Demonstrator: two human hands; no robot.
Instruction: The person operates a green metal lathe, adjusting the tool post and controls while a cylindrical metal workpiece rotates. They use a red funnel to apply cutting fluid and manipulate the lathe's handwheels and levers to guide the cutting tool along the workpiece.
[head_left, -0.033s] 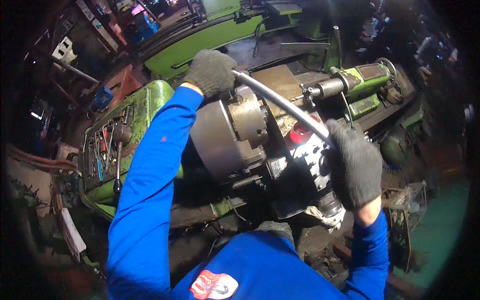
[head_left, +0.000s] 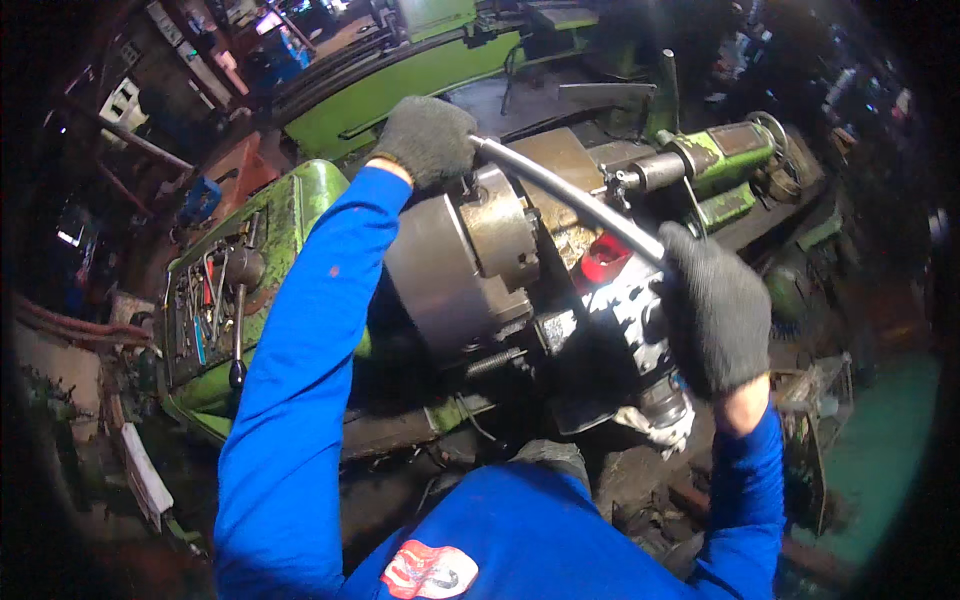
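Observation:
A long, smooth metal bar (head_left: 570,195) slants across above a lathe, from the top of its chuck down to the right. My left hand (head_left: 428,142), in a dark grey knit glove, is closed around the bar's thinner far-left end, just over the chuck (head_left: 435,270). The glove hides how that end meets the chuck. Around the opposite end, my gloved right hand (head_left: 715,310) is wrapped, above the tool carriage (head_left: 630,320). A red round object (head_left: 605,258) sits on the carriage, below the bar. Chuck jaws (head_left: 497,225) stand out from the chuck's right face.
Several hand tools lie on the green headstock (head_left: 320,185) at left, beside a lever (head_left: 238,340). The green tailstock (head_left: 725,155) with its handwheel (head_left: 772,130) is at far right. A whitish rag (head_left: 660,430) hangs at the carriage's near side. Another green machine (head_left: 380,100) stands behind.
My right hand and its end of the bar have shifted slightly away from me and to the right. My left hand stays over the chuck with its grip unchanged.

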